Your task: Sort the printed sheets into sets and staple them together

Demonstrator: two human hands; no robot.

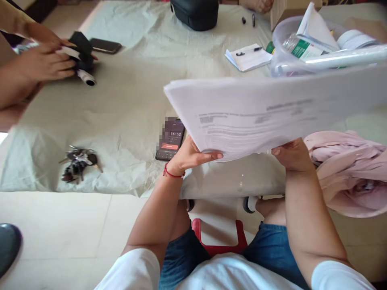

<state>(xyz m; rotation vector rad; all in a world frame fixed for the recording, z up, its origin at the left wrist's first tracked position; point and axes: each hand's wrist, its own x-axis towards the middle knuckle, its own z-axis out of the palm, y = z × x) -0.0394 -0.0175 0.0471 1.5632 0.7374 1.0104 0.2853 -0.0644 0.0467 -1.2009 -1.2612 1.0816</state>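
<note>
A thick stack of printed paper sheets [242, 121] is held up above the table's front edge, tilted, its right side blurred. My left hand [193, 157] grips the lower left edge, thumb on top and fingers hidden underneath. At the lower right edge my right hand [292, 155] pinches the sheets, most of its fingers out of sight behind them. A red bracelet [173, 172] circles my left wrist. Just beyond that hand a phone [171, 139] lies on the table, its lit screen reading 16:52.
Keys [80, 163] lie at the table's front left. A co-worker's hands [50, 60] hold a black and white object near another phone [105, 46]. A black case [196, 14], a notepad [249, 57], a filled plastic tub [276, 60] and pink cloth [347, 169] surround the papers.
</note>
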